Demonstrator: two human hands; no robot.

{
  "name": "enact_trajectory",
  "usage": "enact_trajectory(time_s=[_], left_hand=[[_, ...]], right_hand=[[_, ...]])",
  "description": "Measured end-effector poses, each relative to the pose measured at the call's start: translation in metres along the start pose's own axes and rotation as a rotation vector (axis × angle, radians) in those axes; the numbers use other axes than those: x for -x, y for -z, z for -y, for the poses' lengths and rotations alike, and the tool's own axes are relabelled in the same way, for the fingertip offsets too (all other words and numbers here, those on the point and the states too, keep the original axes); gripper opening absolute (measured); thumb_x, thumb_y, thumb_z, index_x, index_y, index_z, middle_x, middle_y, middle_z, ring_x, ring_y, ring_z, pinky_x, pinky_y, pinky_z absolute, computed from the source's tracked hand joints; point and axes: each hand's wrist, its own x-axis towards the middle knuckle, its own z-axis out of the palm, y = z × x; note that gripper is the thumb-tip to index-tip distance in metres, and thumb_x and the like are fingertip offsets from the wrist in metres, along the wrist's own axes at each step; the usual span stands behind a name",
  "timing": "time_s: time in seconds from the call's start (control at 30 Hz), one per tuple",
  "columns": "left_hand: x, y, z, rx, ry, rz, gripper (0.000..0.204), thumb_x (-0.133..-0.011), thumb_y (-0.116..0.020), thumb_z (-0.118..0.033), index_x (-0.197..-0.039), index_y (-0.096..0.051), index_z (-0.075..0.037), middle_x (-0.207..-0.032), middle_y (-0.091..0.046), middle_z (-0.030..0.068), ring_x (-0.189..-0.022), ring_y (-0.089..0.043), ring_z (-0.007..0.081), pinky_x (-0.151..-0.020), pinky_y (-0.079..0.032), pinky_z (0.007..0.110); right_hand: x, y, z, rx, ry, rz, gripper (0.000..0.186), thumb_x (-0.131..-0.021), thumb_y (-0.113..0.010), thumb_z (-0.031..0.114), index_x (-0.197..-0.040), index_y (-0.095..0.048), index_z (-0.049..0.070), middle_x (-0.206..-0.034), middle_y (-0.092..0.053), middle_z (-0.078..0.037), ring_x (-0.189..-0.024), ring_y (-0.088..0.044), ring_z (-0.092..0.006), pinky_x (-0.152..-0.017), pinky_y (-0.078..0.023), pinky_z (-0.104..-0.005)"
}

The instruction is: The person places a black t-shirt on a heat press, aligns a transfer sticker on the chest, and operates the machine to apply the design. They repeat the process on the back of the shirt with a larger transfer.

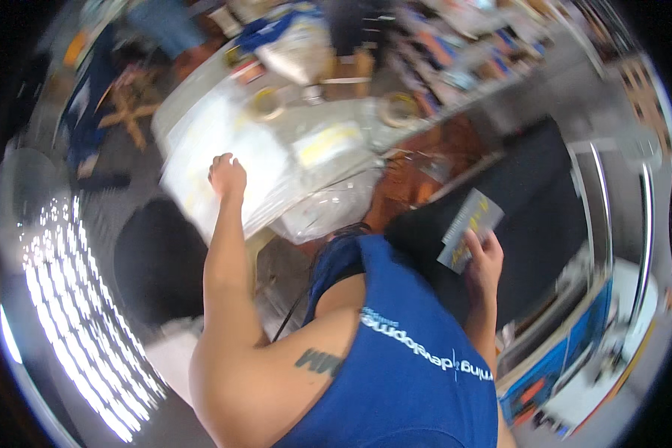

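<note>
In my right hand (485, 261) is a flat grey card (472, 224) with a pale strip and yellow markings, pinched by its lower edge between thumb and fingers. It hangs over a large black surface. My left hand (228, 178) reaches out over white plastic-looking sheets (257, 160) on the table. The left fingers are bent and blurred, so whether they grip a sheet cannot be made out. Right of that hand lies a flat packet with a yellow band (327, 144).
Two tape rolls, one pale (266, 104) and one brown (399, 110), sit on the grey table (173, 112). Clear plastic (328, 205) droops over its near edge. The black panel (530, 216) and metal rails (644, 224) are at right. A dark round seat (157, 261) stands at left.
</note>
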Motion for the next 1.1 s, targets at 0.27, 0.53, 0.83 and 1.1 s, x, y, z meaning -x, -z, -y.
enact_trajectory(time_s=[0.27, 0.53, 0.83, 1.1], left_hand=[[0.146, 0.029, -0.316, 1.137, -0.817, 0.995, 0.021, -0.097, -0.065, -0.013, -0.114, -0.07, 0.0, -0.102, -0.07, 0.008, -0.087, -0.067, 0.0129, -0.077, -0.053, 0.026], [0.241, 0.052, -0.443, 0.807, -0.895, 1.508, 0.021, -0.095, -0.069, -0.014, -0.108, -0.068, 0.003, -0.089, -0.069, 0.0043, -0.082, -0.064, 0.0101, -0.074, -0.053, 0.025], [0.271, 0.015, -0.469, 1.044, -0.656, 1.435, 0.017, -0.098, -0.066, -0.013, -0.106, -0.067, 0.003, -0.094, -0.069, 0.005, -0.083, -0.065, 0.0094, -0.075, -0.054, 0.025], [0.266, -0.005, -0.486, 1.126, -0.516, 1.458, 0.018, -0.099, -0.066, -0.013, -0.108, -0.066, 0.002, -0.095, -0.069, 0.0042, -0.081, -0.063, 0.0083, -0.073, -0.051, 0.023]], right_hand=[[0.012, 0.05, 0.022, 0.049, 0.014, 0.053, 0.031, -0.092, -0.072, 0.026, -0.105, -0.068, -0.002, -0.091, -0.069, -0.006, -0.083, -0.063, -0.0125, -0.076, -0.052, -0.032], [0.037, 0.134, 0.0, -0.015, 0.102, -0.095, 0.026, -0.093, -0.069, 0.018, -0.108, -0.069, -0.002, -0.096, -0.072, -0.008, -0.085, -0.066, -0.0132, -0.079, -0.053, -0.031], [0.027, 0.187, -0.024, -0.413, 0.094, -0.285, 0.041, -0.091, -0.06, -0.004, -0.131, -0.057, -0.002, -0.112, -0.067, -0.013, -0.098, -0.067, -0.0168, -0.081, -0.057, -0.0281], [0.003, 0.192, -0.033, -0.564, -0.034, -0.321, 0.048, -0.092, -0.067, 0.006, -0.135, -0.05, -0.005, -0.112, -0.067, -0.014, -0.094, -0.069, -0.0177, -0.08, -0.058, -0.0295]])
